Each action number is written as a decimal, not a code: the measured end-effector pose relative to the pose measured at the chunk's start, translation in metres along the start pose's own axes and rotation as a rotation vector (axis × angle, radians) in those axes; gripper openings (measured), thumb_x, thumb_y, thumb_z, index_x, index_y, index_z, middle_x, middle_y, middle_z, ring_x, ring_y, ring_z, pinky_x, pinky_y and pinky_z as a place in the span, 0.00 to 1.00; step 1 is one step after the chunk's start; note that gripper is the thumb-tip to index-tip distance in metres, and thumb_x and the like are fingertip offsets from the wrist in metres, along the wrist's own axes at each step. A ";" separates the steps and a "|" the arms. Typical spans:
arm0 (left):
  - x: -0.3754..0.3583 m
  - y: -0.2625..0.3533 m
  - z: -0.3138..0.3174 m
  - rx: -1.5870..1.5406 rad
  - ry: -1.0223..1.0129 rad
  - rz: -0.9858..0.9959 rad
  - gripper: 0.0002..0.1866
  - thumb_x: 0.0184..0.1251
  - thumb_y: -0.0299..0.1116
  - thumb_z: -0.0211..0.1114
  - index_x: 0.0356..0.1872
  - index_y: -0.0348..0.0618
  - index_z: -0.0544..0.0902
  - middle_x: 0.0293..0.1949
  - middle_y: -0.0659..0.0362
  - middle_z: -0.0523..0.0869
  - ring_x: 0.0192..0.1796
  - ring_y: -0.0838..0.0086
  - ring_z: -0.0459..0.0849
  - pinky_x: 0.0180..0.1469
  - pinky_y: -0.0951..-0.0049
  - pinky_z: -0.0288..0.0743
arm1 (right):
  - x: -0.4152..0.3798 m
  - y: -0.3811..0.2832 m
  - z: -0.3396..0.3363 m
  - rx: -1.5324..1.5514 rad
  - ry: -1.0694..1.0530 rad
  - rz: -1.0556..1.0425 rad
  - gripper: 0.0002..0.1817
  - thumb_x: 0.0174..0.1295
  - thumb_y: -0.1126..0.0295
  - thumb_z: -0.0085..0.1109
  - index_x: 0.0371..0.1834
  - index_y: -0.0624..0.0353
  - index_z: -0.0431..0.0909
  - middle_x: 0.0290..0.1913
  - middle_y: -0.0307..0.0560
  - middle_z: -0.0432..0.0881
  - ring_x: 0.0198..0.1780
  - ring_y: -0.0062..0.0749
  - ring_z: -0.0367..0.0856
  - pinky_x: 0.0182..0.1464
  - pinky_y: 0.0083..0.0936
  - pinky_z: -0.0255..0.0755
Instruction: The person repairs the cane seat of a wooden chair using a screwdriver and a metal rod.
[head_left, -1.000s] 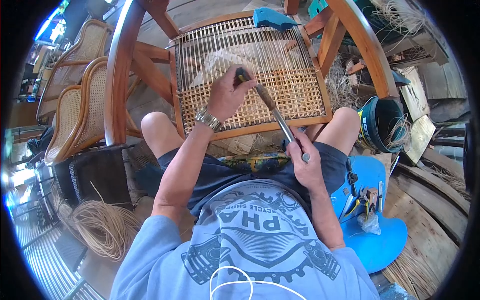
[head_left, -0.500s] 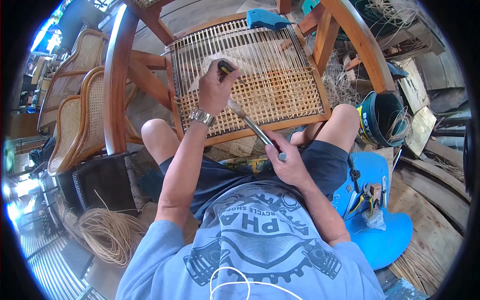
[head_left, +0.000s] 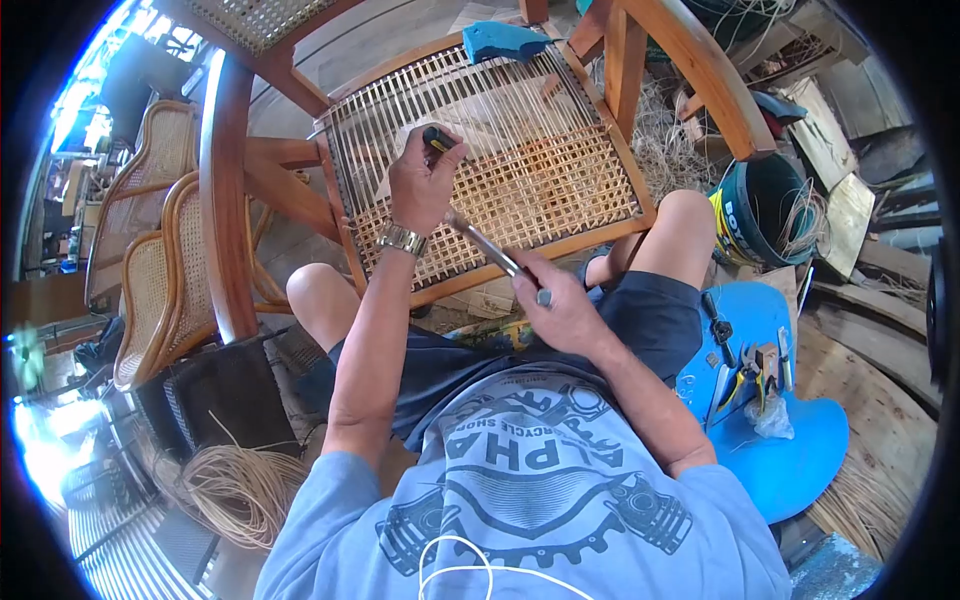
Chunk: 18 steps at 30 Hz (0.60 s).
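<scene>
My left hand (head_left: 424, 188), with a metal watch at the wrist, is closed around a black-and-yellow tool handle (head_left: 437, 139) above the woven cane seat (head_left: 535, 180). The working end of that tool is hidden by the hand. My right hand (head_left: 560, 308) grips a metal-shafted tool (head_left: 492, 250) with a tan end. This tan end lies near my left wrist, over the near part of the seat. Open-grid weave fills the near half of the seat, while mostly parallel strands span the far half. A blue block-like piece (head_left: 503, 42) rests on the far edge of its wooden frame.
A blue plastic surface (head_left: 800, 430) at my right carries pliers (head_left: 738, 385) and other tools. Beyond it stands a dark green bucket (head_left: 765, 210). A cane coil (head_left: 240, 490) lies at left, near cane-backed chairs (head_left: 160, 300). Wooden chair arms (head_left: 225, 200) flank the seat.
The view has shifted slightly, moving the seat a little left and the blue surface right. My right hand has come slightly up and left with its tool. Both hands keep their holds.
</scene>
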<state>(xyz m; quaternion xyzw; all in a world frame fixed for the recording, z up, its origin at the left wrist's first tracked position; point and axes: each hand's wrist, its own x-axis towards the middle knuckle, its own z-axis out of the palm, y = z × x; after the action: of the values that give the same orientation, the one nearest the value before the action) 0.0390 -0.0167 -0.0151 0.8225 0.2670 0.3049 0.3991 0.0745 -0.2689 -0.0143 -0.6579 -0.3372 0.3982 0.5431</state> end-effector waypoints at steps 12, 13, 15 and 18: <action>0.013 0.000 -0.012 -0.054 0.102 0.031 0.11 0.70 0.38 0.76 0.44 0.44 0.85 0.37 0.62 0.92 0.36 0.81 0.87 0.40 0.75 0.80 | -0.003 -0.002 0.001 -0.011 0.075 -0.005 0.21 0.75 0.70 0.54 0.68 0.66 0.74 0.48 0.64 0.86 0.50 0.47 0.88 0.56 0.35 0.77; 0.014 0.001 -0.011 -0.025 0.068 0.029 0.12 0.70 0.38 0.76 0.45 0.44 0.85 0.38 0.62 0.92 0.37 0.81 0.88 0.41 0.75 0.81 | -0.003 -0.003 0.001 -0.011 0.080 -0.007 0.21 0.75 0.70 0.54 0.68 0.66 0.74 0.48 0.64 0.86 0.50 0.47 0.88 0.56 0.35 0.77; 0.014 0.004 -0.008 -0.026 0.029 0.005 0.13 0.69 0.37 0.77 0.46 0.43 0.84 0.39 0.62 0.92 0.41 0.80 0.89 0.44 0.74 0.83 | -0.004 -0.004 0.000 -0.027 0.085 -0.003 0.21 0.75 0.70 0.54 0.68 0.66 0.74 0.48 0.64 0.86 0.49 0.47 0.88 0.56 0.35 0.77; 0.010 0.008 -0.007 -0.161 0.055 0.057 0.10 0.71 0.33 0.75 0.47 0.42 0.85 0.39 0.62 0.92 0.40 0.81 0.88 0.46 0.76 0.81 | -0.014 -0.003 -0.006 -0.038 0.073 -0.067 0.21 0.78 0.70 0.53 0.70 0.69 0.72 0.53 0.52 0.84 0.52 0.30 0.82 0.58 0.25 0.75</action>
<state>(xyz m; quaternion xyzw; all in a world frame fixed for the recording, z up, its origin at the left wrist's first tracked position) 0.0422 -0.0106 -0.0015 0.7863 0.2290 0.3589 0.4477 0.0735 -0.2836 -0.0090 -0.6703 -0.3467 0.3491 0.5555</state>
